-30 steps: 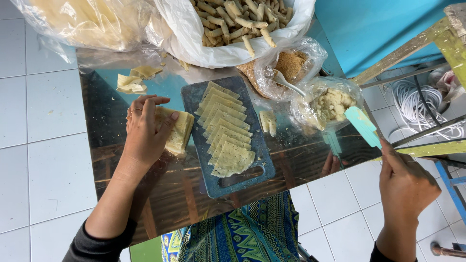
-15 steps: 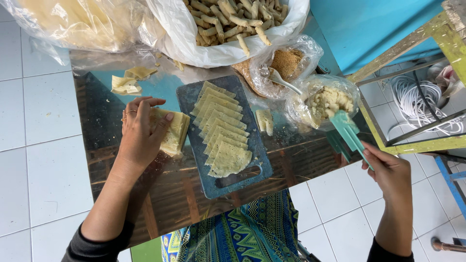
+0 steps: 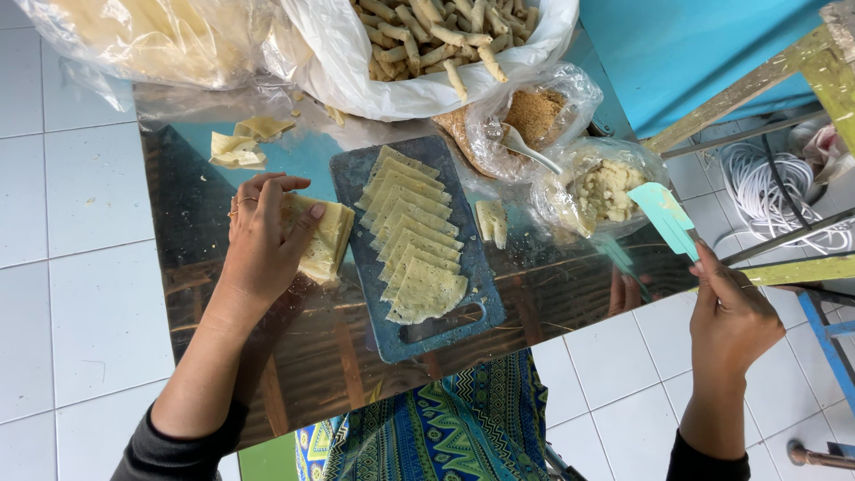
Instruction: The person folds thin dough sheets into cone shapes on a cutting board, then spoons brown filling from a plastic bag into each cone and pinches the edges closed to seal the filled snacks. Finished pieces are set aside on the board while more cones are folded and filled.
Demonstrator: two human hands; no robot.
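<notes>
From my remote seat I saw the left hand (image 3: 263, 236) resting palm-down on a stack of thin, pale yellow square dough sheets (image 3: 325, 239), fingers spread and curled over its near edge, pressing on it rather than lifting it. The stack lay on the shiny mirror-like metal tabletop (image 3: 223, 312), just beside the left edge of a dark blue-grey rectangular plastic cutting board (image 3: 445, 325). On that board a row of overlapping pale dough squares (image 3: 414, 236) ran from its far end down toward the handle slot. The right hand (image 3: 735, 316) was out past the table's right edge, fingers closed around the handle of a flat turquoise plastic spatula (image 3: 666, 216), whose blade pointed up toward a clear plastic bag of pale crumbly filling (image 3: 598, 191). Behind that sat a clear bag of brown crumbs with a white spoon (image 3: 534, 116), and farther back a white plastic bag full of rolled pastry sticks (image 3: 427, 36).
</notes>
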